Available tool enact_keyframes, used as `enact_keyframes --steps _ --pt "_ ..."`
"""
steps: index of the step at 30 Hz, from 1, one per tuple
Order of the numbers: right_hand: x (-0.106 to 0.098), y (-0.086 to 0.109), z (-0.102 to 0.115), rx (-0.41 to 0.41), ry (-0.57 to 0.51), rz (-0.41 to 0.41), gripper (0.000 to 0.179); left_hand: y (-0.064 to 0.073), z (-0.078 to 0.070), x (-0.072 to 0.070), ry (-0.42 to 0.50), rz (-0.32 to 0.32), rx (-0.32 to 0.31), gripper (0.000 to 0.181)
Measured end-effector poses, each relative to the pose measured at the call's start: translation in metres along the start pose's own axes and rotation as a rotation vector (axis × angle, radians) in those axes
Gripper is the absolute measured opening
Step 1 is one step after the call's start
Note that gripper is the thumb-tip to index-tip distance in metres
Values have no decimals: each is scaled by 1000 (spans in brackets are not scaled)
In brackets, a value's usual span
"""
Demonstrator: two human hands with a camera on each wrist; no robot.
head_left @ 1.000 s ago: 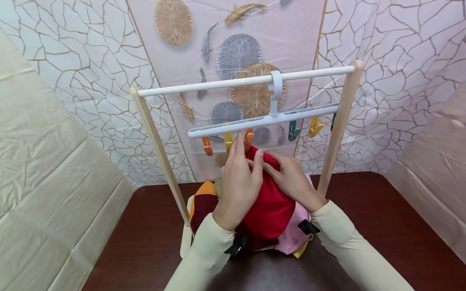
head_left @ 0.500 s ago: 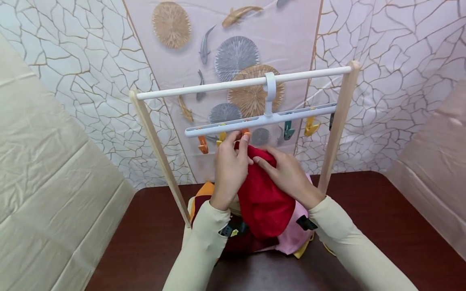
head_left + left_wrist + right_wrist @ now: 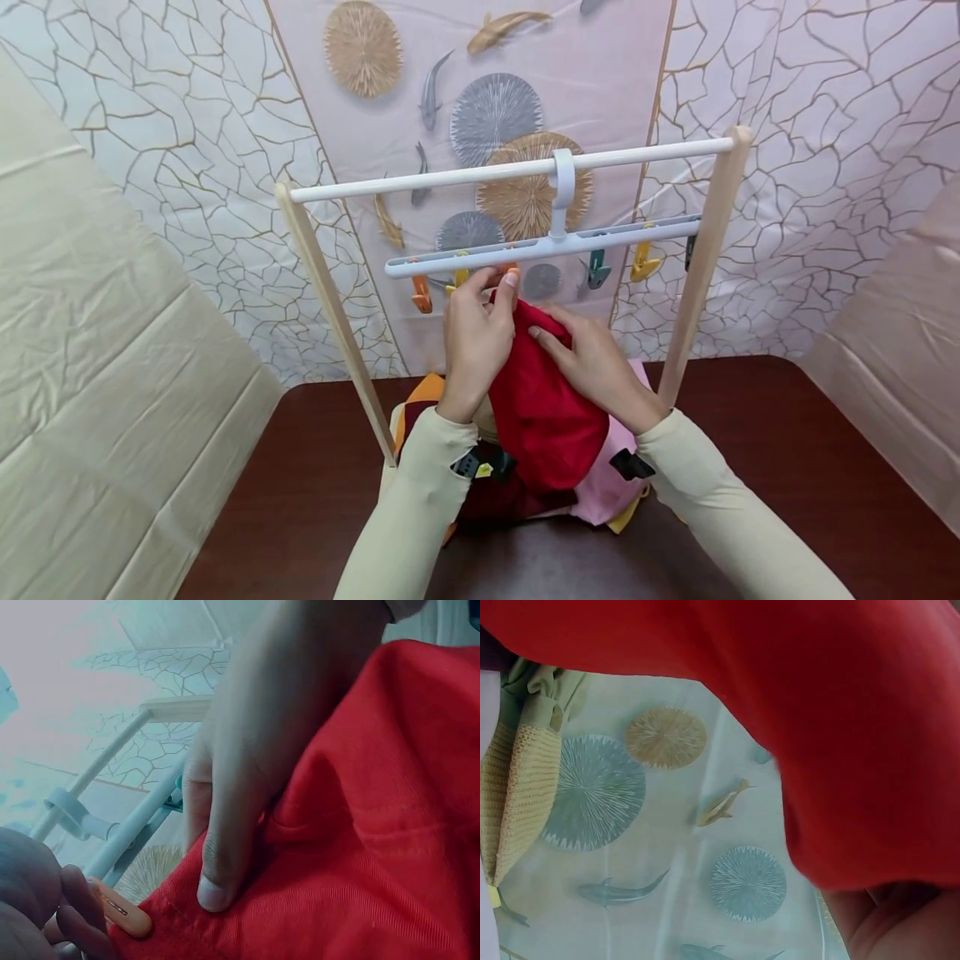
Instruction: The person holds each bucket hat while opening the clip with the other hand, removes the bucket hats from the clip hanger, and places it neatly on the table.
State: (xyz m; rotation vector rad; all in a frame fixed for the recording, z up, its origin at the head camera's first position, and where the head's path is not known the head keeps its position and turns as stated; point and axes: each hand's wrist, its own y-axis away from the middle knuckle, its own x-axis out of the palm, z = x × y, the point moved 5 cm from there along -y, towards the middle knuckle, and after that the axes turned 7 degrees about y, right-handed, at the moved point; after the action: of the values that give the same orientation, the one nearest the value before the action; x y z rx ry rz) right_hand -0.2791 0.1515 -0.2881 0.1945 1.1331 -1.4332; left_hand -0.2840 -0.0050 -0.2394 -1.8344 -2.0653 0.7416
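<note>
A pale blue clip hanger (image 3: 625, 239) hangs from the white rod of a wooden rack. My left hand (image 3: 476, 340) pinches an orange clothespin (image 3: 126, 909) under the hanger's left half, thumb on the near side. The clothespin's tip lies at the upper edge of a piece of red stitched twill cloth (image 3: 553, 429). Just to the right, my right hand (image 3: 596, 362) grips that cloth near its top, with the thumb in front and the other fingers mostly hidden behind it. In the right wrist view the red cloth covers most of the right hand.
Another orange clothespin (image 3: 422, 293) and a yellow clothespin (image 3: 643, 262) hang along the bar. A beige knitted item (image 3: 532, 780) hangs behind, near a yellow clip. Pink cloth (image 3: 611, 475) and other fabrics lie on the dark table (image 3: 300, 500). Rack posts (image 3: 330, 312) stand either side.
My left hand's fingers, straighter and raised toward the bar before, have come down and bent to pinch the orange clothespin. My right hand keeps its grip on the red cloth.
</note>
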Motion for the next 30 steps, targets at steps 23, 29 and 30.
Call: enact_keyframes --steps 23,29,30 --pt "-4 44 -48 395 -272 8 39 12 31 -3 82 264 -50 36" --pt "-2 63 -58 647 -726 -13 54 47 88 -6 117 486 -145 46" --pt "0 65 -60 682 -812 -18 52 55 102 -3 182 545 -196 50"
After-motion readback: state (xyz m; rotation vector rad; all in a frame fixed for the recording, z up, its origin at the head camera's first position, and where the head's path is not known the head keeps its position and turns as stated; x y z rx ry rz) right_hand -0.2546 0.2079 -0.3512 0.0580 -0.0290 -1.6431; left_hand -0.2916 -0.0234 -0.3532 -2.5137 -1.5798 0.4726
